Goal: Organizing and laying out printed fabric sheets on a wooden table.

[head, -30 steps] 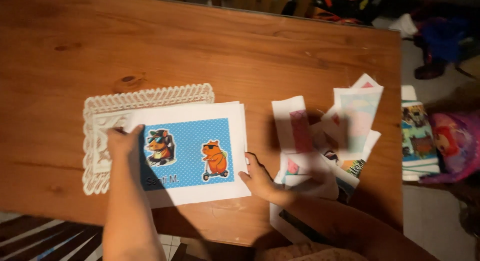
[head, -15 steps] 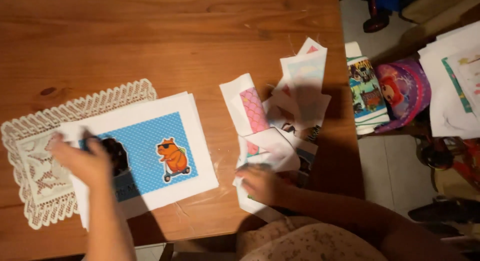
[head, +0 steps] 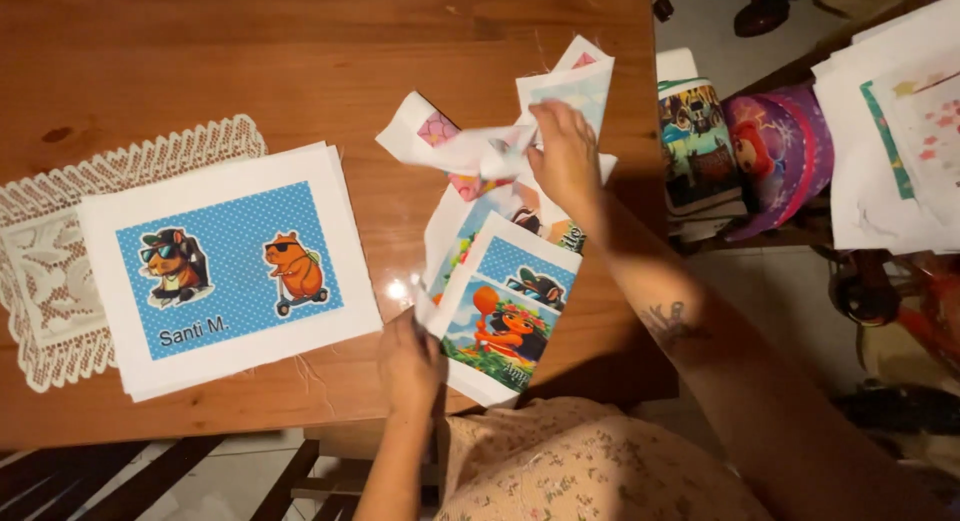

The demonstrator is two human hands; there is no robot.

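Left hand (head: 408, 359): rested at the near table edge, fingers closed on the lower left corner of the printed sheet pile (head: 497, 321); pinching that corner.
Right hand (head: 566, 159): raised over the far part of the loose sheets, fingertips pinched on a crumpled white sheet (head: 455, 149); lifted clear of the wood.
Printed sheet pile: lay between the two hands, nearer the left; top sheet showed an orange cartoon animal on a green and blue ground, a blue dotted sheet just beneath it.
Crumpled white sheet: hung leftward from the right hand, a pink patch visible near its far corner; blurred in part.
Blue-dotted print stack (head: 232, 266): lay flat, well to the left of both hands, untouched; two cartoon animals on a blue dotted panel with white border.
Lace doily (head: 60, 281): white, partly under the left side of that stack.
Table (head: 250, 51): brown wood, bearing all of the above.
Beyond right table edge: books (head: 695, 146) and a purple item (head: 775, 151), near the right forearm, apart from it.
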